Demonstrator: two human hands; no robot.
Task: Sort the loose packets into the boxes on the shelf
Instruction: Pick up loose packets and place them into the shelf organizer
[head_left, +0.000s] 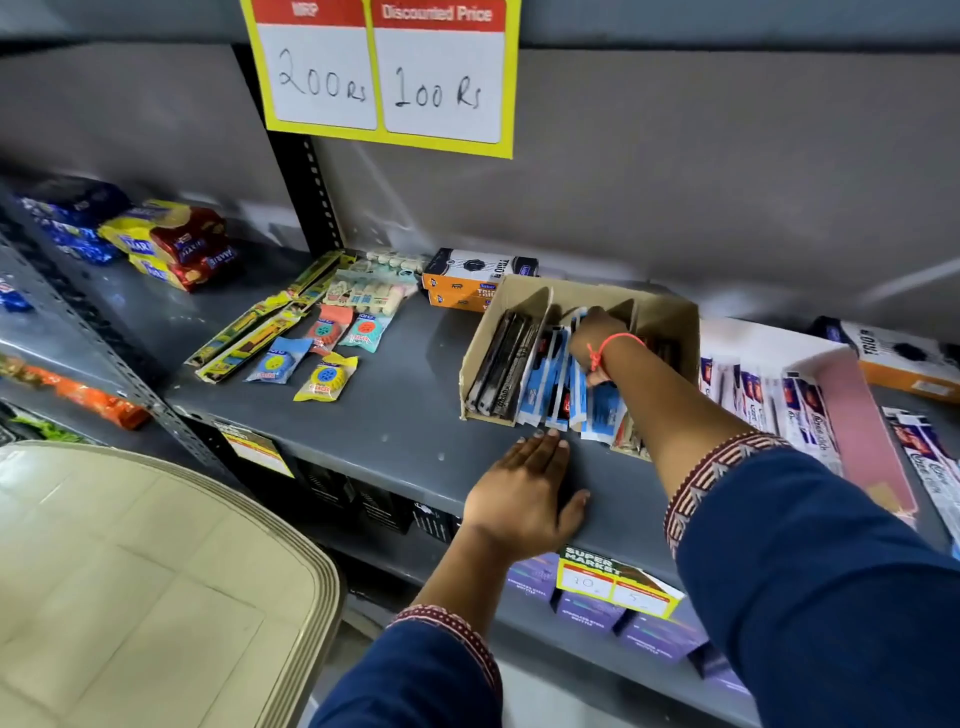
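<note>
- On a grey metal shelf in a shop, under a yellow price card, loose stock is being sorted into boxes; dashed list order runs from the biggest thing down.
- Toward the right of the shelf, an open brown cardboard box with upright dividers is seen, dark packets filed in its left slot and blue-and-white packets crowded in the middle one.
- Further right, a pink-walled box of white packets is seen, partly hidden by the sleeve.
- Well to the left of the cardboard box, the unsorted goods are spread flat: long yellow-green packets and small round-printed sachets.
- The right hand, a red thread at its wrist, is reached into the middle slot; its fingers are buried among the blue-and-white packets, so whether one is pinched cannot be told.
- The left hand is laid flat on the shelf just before the box's front edge, fingers straight and together, holding nothing.
- For this step to be done well, the packets are best pressed upright against one divider, edges squared, while the box is braced from the front so it is not pushed back.
- A likely risk is judged to be the leaning front packets spilling over the low front lip.
</note>
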